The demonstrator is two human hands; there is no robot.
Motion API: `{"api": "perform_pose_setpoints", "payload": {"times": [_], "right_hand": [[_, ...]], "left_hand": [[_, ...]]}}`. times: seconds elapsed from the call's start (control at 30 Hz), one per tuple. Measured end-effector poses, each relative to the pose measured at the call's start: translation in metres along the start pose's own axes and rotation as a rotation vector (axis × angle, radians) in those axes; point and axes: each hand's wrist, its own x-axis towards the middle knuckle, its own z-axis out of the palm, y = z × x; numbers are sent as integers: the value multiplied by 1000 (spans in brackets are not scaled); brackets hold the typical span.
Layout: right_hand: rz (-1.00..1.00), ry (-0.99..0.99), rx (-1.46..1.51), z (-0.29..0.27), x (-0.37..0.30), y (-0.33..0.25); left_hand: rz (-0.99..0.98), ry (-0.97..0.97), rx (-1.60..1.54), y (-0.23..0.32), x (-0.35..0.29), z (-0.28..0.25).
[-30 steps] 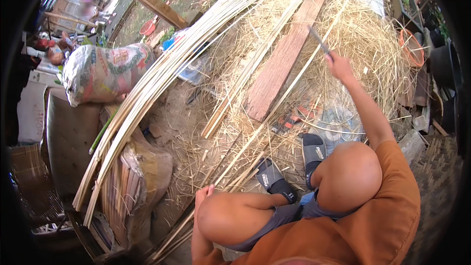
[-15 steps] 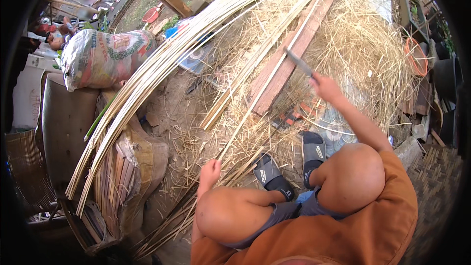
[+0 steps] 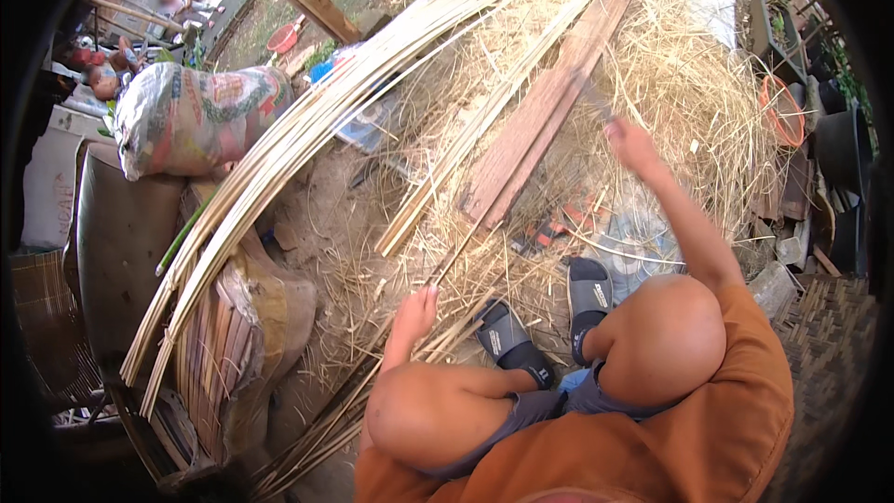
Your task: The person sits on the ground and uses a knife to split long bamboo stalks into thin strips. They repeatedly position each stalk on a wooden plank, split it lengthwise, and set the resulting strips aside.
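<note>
Left hand (image 3: 414, 314): was closed on bamboo strip (image 3: 459, 253).
Right hand (image 3: 633, 146): was curled round blurred knife (image 3: 597, 101).
Bamboo strip: ran from left hand onto plank (image 3: 533, 133) ahead.
Knife slip: I judged loose left grip the likeliest cause.

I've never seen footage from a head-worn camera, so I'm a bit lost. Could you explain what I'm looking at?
Of course. There is no machine here, just a person's two bare hands. The view comes from a wide fisheye camera on that person's head, looking down, so straight edges bend near the rim. The left hand holds a thin strip that runs toward a wooden plank. The right hand holds a knife, blurred here. Pale shavings lie around the plank, and a bundle of long strips lies farther left.
</note>
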Motion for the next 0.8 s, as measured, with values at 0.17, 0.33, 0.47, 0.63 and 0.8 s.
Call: {"api": "perform_pose_setpoints", "payload": {"times": [0.17,0.33,0.47,0.63,0.8], "right_hand": [[-311,-497,-76,64,-97,-58],[-217,-442,107,60,-86,-55],[-526,-450,-97,50,-93,-82],[-39,-157,-190,-3,37,16],[-8,-84,-418,18,55,19]], "left_hand": [[-35,-28,-57,27,40,8],[-107,-69,17,27,32,6],[-65,-1,5,18,4,6],[-129,49,59,-33,-94,-4],[-450,174,-193,-50,-130,-8]]}}
